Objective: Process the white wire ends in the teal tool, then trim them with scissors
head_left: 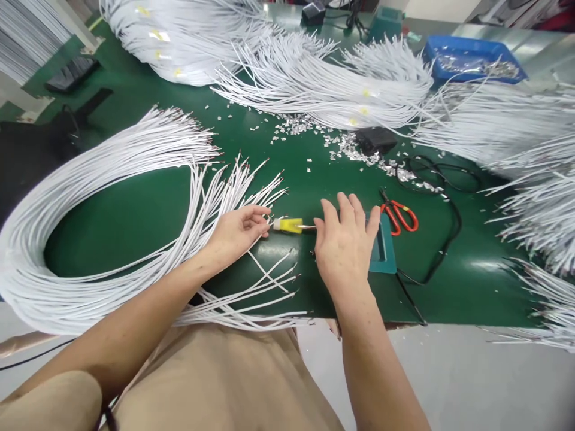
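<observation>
My left hand (240, 232) is closed in a pinch on a white wire (256, 242), its end turned towards a small yellow piece (288, 225). A pale tip faces my fingers on that piece, and a thin metal rod runs from it towards my right hand. Fingers extended and slightly apart, my right hand (344, 245) lies over a teal box-like device (383, 245) and hides much of it. Whether the palm presses on the device I cannot tell. Under my left forearm curves a big loop of white wires (27, 239) with dark stripped ends.
Red-handled cutters (399, 215) lie right of the device, near a black cable (453, 221). Silvery scraps (354, 146) are scattered around a black block (376, 140). More white wire bundles (332, 90) stretch across the back. A blue bin (471, 45) holds small metal bits.
</observation>
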A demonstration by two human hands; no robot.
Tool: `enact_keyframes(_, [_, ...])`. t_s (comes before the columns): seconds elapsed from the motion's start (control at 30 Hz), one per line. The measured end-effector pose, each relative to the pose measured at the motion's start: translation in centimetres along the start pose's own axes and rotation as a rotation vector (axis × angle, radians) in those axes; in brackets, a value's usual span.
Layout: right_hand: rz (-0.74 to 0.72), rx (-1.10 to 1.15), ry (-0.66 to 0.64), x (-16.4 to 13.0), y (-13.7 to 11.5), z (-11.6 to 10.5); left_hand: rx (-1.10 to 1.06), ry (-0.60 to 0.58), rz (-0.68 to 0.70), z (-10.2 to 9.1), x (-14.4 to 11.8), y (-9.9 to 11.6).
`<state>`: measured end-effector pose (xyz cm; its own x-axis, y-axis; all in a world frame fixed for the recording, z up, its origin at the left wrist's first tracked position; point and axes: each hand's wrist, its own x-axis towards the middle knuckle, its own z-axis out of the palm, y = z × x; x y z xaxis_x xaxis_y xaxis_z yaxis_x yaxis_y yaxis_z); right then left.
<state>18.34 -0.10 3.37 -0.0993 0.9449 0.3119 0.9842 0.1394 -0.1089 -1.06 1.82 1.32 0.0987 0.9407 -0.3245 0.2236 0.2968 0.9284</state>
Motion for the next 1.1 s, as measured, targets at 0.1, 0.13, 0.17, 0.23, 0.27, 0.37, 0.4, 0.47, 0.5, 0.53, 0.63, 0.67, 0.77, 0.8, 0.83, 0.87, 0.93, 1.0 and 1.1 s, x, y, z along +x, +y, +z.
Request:
enact_keyframes(0.1, [-0.109, 0.196, -0.009, -1.1, -2.3, -0.9, -0.035, 0.0, 0.051, -0.6, -0.3, 0.4])
enact_keyframes(0.13, [-0.195, 0.286, -0.035, -1.7, -3.5, -1.1, -0.049, -0.008, 0.068, -0.9, -0.4, 0.6])
enact_keyframes(0.17, [-0.287, 0.367, -0.07, -2.4, -4.6, -1.2, -0.063, -0.016, 0.081, -1.2, -0.6, 0.7])
enact_keyframes(0.23, [-0.465, 0.474, -0.121, -3.8, -7.0, -1.1, -0.084, -0.028, 0.097, -1.7, -0.9, 1.1])
enact_keyframes(0.27, [-0.524, 0.496, -0.136, -4.3, -8.0, -1.0, -0.086, -0.033, 0.1, -1.9, -1.0, 1.2])
enact_keyframes(0.37, [-0.619, 0.495, -0.144, -5.3, -10.0, -0.3, -0.049, -0.047, 0.084, -2.4, -1.5, 1.8])
enact_keyframes(0.4, [-0.633, 0.483, -0.14, -5.4, -10.4, 0.0, -0.027, -0.05, 0.074, -2.6, -1.7, 2.0])
enact_keyframes(0.47, [-0.644, 0.449, -0.137, -5.6, -10.9, 0.5, 0.009, -0.048, 0.052, -2.8, -2.1, 2.4])
enact_keyframes(0.5, [-0.645, 0.426, -0.148, -5.6, -11.1, 0.7, 0.017, -0.047, 0.041, -2.9, -2.4, 2.5])
enact_keyframes(0.53, [-0.643, 0.4, -0.165, -5.7, -11.3, 0.9, 0.02, -0.056, 0.029, -3.0, -2.7, 2.6])
enact_keyframes(0.63, [-0.676, 0.327, -0.229, -6.3, -11.8, 1.2, 0.049, -0.19, -0.01, -3.7, -3.8, 2.7])
enact_keyframes(0.67, [-0.694, 0.32, -0.26, -6.6, -12.0, 1.2, 0.073, -0.266, -0.022, -4.1, -4.1, 2.6])
enact_keyframes(0.77, [-0.703, 0.367, -0.396, -7.1, -12.2, 0.9, 0.188, -0.329, -0.046, -5.6, -4.5, 2.2])
enact_keyframes(0.8, [-0.689, 0.391, -0.438, -7.3, -12.2, 0.8, 0.25, -0.267, -0.049, -6.1, -4.4, 2.0])
enact_keyframes(0.83, [-0.673, 0.409, -0.469, -7.3, -12.2, 0.6, 0.322, -0.176, -0.044, -6.6, -4.2, 1.9])
enact_keyframes(0.87, [-0.66, 0.419, -0.487, -7.3, -12.2, 0.5, 0.398, -0.079, -0.028, -7.0, -3.9, 1.8])
enact_keyframes(0.93, [-0.642, 0.419, -0.504, -7.3, -12.3, 0.4, 0.542, 0.059, 0.03, -7.3, -3.2, 1.7])
enact_keyframes(1.0, [-0.636, 0.409, -0.515, -7.2, -12.3, 0.5, 0.653, 0.107, 0.101, -7.0, -2.5, 1.9])
enact_keyframes(1.1, [-0.636, 0.405, -0.512, -7.2, -12.4, 0.7, 0.826, 0.096, 0.184, -5.6, -1.6, 2.1])
